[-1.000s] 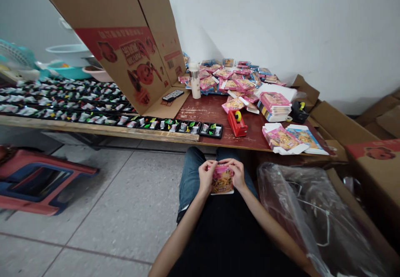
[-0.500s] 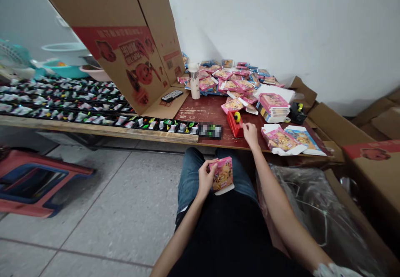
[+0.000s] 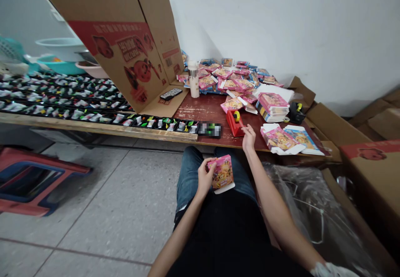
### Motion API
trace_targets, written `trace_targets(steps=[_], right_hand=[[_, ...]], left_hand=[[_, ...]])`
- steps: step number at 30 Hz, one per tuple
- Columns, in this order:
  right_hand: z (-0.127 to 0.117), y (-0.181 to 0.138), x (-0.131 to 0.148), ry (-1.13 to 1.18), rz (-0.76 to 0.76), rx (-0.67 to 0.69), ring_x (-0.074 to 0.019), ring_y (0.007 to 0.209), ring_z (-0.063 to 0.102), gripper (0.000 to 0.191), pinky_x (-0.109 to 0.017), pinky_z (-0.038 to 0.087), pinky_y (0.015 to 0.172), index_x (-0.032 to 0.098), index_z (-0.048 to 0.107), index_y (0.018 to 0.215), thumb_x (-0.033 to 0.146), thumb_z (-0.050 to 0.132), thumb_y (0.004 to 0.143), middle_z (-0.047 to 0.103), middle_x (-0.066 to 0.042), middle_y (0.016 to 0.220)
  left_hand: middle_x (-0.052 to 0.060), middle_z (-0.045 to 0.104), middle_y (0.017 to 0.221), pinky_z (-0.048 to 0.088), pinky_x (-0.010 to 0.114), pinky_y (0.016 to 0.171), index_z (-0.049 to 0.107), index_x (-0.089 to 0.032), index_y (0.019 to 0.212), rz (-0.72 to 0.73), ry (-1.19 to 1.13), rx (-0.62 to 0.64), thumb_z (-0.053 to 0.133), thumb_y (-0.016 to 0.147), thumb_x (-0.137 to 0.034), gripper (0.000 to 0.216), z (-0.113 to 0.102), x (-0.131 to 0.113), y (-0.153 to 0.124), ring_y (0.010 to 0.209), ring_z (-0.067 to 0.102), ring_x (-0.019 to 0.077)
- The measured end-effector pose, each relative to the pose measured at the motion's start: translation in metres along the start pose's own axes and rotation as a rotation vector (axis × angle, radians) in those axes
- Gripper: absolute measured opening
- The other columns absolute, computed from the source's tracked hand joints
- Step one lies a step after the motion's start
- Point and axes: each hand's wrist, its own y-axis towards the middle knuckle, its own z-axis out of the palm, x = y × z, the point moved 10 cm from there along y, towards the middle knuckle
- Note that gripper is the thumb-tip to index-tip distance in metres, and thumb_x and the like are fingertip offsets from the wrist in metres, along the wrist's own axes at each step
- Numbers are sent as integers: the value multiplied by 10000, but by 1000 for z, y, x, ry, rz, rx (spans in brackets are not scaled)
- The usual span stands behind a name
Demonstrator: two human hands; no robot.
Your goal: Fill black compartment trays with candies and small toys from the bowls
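Observation:
My left hand (image 3: 205, 177) grips a small pink printed carton (image 3: 223, 172) by its left side above my lap. The carton's white flap sticks out at the lower end. At the table's front edge, my right hand (image 3: 249, 138) is closed in a pinch just right of a red tape dispenser (image 3: 233, 123) with a yellow-cored roll. Its fingertips are at the dispenser's cutting end, on a thin strip of tape that barely shows. Flattened pink cartons (image 3: 278, 138) and a blue one (image 3: 303, 138) lie to the right of that hand.
Behind the dispenser are a stack of pink cartons (image 3: 273, 105), a heap of filled cartons (image 3: 231, 79), a bottle (image 3: 194, 81) and a black dispenser (image 3: 296, 112). Rows of black trays (image 3: 90, 116) and a tall cardboard box (image 3: 109, 10) stand left. A stool (image 3: 40, 202) is on the floor.
My right hand has drawn slightly back towards me from the dispenser, its wrist turned. The left hand still holds the carton in nearly the same place.

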Motion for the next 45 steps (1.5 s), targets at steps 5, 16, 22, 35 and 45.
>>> trace_targets(steps=[5, 16, 22, 35, 45], right_hand=[[-8, -11, -1, -151, -43, 31, -208, 1013, 511, 262, -323, 356, 894, 156, 558, 647, 414, 559, 696, 583, -91, 959], [18, -100, 113, -112, -162, 402, -172, 861, 565, 189, -287, 424, 788, 176, 590, 722, 338, 540, 808, 612, -56, 880], [67, -176, 110, 69, 159, 739, -126, 621, 543, 223, -243, 429, 627, 166, 590, 668, 356, 589, 785, 593, -5, 652], [51, -157, 96, -267, 52, 545, -144, 584, 545, 381, -265, 445, 571, 159, 567, 611, 523, 666, 664, 577, -18, 598], [112, -49, 92, -165, 240, 895, -195, 793, 596, 623, -361, 501, 722, 142, 568, 1065, 635, 577, 685, 639, -79, 893]], left_hand=[[63, 657, 913, 486, 270, 683, 522, -170, 1203, -57, -8, -23, 615, 768, -349, 480, -3, 5, 0, 743, 614, 165], [88, 657, 1085, 469, 390, 942, 646, -179, 1026, 333, 74, -205, 654, 748, -253, 287, -20, -59, -21, 1015, 613, 224], [70, 658, 1087, 469, 415, 947, 643, -204, 1039, 509, 141, -156, 624, 768, -168, 275, -16, -74, -27, 1039, 605, 221], [87, 676, 1007, 511, 331, 838, 649, -162, 1001, 190, -74, -303, 670, 731, -300, 304, -29, -53, -28, 922, 640, 213], [66, 241, 1484, 414, 374, 966, 288, -395, 1346, 4, -538, -101, 595, 774, -473, 654, -18, -36, 4, 1267, 407, 231]])
